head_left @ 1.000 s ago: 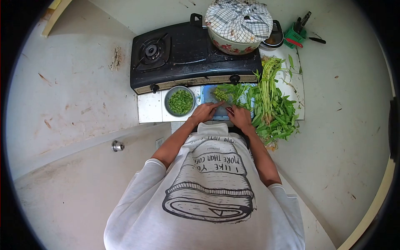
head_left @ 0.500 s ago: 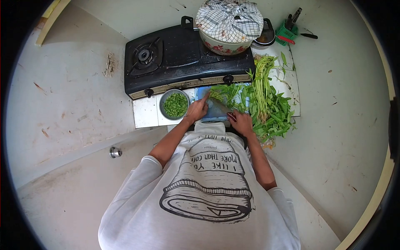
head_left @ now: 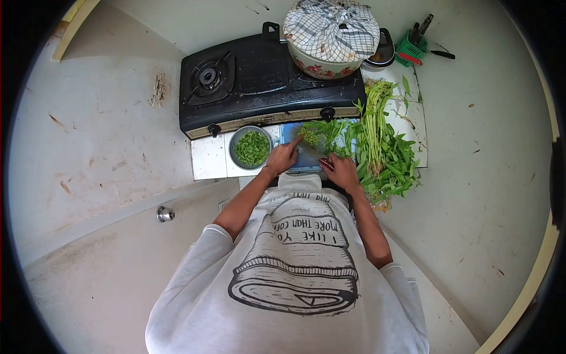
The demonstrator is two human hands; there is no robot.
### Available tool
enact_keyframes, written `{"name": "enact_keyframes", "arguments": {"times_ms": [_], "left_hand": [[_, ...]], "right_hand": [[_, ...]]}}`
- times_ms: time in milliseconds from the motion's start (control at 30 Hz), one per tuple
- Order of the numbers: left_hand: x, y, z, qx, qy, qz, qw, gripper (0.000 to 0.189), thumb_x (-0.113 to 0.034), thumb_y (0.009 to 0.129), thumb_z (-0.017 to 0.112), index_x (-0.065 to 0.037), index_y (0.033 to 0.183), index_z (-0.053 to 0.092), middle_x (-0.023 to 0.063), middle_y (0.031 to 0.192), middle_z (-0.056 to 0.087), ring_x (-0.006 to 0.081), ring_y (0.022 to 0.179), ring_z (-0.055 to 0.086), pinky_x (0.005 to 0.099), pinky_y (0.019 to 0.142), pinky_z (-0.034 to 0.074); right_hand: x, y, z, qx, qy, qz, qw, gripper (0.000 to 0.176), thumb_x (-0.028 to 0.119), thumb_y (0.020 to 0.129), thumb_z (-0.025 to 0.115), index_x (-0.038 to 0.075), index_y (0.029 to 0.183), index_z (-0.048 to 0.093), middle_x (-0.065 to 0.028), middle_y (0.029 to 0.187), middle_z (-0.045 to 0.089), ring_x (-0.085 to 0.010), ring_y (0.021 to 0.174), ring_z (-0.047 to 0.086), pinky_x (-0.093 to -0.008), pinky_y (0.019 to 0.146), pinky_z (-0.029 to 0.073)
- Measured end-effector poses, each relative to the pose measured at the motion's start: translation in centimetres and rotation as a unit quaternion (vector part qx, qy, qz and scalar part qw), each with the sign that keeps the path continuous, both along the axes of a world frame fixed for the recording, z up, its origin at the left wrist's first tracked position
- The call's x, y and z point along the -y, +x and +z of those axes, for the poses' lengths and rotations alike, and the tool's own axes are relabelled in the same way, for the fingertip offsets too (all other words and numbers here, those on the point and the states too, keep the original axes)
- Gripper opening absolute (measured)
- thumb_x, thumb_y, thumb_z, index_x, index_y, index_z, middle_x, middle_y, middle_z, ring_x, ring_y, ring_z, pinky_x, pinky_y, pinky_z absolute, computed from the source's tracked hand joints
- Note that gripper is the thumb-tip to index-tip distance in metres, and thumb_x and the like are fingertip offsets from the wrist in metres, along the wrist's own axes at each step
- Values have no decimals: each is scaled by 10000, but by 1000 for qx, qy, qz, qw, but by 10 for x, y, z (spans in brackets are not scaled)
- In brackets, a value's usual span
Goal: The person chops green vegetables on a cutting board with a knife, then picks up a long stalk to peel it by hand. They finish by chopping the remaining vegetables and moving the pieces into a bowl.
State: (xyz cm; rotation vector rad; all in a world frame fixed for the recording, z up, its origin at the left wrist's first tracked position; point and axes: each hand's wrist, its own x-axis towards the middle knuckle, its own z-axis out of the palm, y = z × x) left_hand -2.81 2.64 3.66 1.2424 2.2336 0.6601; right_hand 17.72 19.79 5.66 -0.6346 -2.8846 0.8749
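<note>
My right hand [head_left: 344, 172] is wrapped around the dark red handle of a kitchen knife [head_left: 326, 163]. Its blade slants up and left over a blue cutting board [head_left: 306, 160]. My left hand [head_left: 283, 157] is at the board's left side, index finger stretched out close to the blade's tip and the chopped greens [head_left: 310, 137]; its other fingers look curled. Uncut leafy greens [head_left: 335, 131] lie on the board's right part. Left of the board, a grey bowl [head_left: 233, 158] holds finely chopped greens.
Behind the board is a black two-burner stove [head_left: 259, 76] bearing a large flowered pot [head_left: 324, 69] topped with checked cloth [head_left: 330, 29]. A big bunch of long-stemmed greens [head_left: 386, 147] lies at right. Beyond are a dark lidded pot [head_left: 384, 53] and a green basket [head_left: 408, 48] of utensils.
The whole view has shifted slightly, so everything appears a little further right. The knife's blade looks turned more edge-on; both hands keep nearly the same places.
</note>
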Motion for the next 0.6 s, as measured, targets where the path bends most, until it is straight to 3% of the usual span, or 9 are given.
{"name": "enact_keyframes", "arguments": {"times_ms": [67,167,267,367,467,567,600], "left_hand": [[0,0,2,4,-37,30,999,611,-170,951,589,-234,1539,435,249,846,718,459,770,695,580,737,556],[-5,0,8,39,-37,57,997,595,-183,956,604,-203,1529,444,240,851,722,450,801,700,571,753,557],[-11,-4,9,55,-2,77,995,475,-199,960,625,-147,1427,548,213,941,729,433,851,701,547,768,561],[-22,-9,-7,-19,100,39,994,312,-199,963,643,-104,1260,653,176,1020,700,415,921,687,523,788,561],[-38,-9,7,-24,99,-13,995,212,-170,937,659,-79,1123,705,150,1080,646,391,977,661,483,843,553],[-61,-13,-9,-62,112,-115,985,201,-142,897,678,-79,1083,720,125,1064,631,366,1013,642,466,902,533],[-65,-12,-14,-72,114,-130,982,224,-135,880,688,-72,1093,714,131,1061,626,365,1019,636,461,912,528]], "right_hand": [[1,6,-5,-11,-2,-7,1000,367,395,862,778,63,916,629,-166,724,694,-411,680,680,-508,648,531],[0,15,-2,50,-70,-36,996,343,370,858,778,62,892,632,-168,734,699,-396,735,698,-510,726,532],[2,27,1,49,-111,-92,988,387,397,859,786,43,871,631,-183,718,683,-399,708,689,-493,676,532],[1,42,-11,27,-156,-160,974,405,391,870,794,20,848,631,-180,694,667,-386,660,672,-464,639,517],[1,57,-21,2,-211,-222,952,410,368,874,804,2,822,625,-169,670,650,-351,613,644,-436,612,497],[6,69,-11,-6,-210,-265,941,410,345,875,809,-7,793,616,-159,664,646,-311,584,619,-424,602,480],[8,70,-8,-14,-206,-274,939,406,324,880,811,-4,774,596,-135,643,627,-253,570,567,-396,579,457]]}}
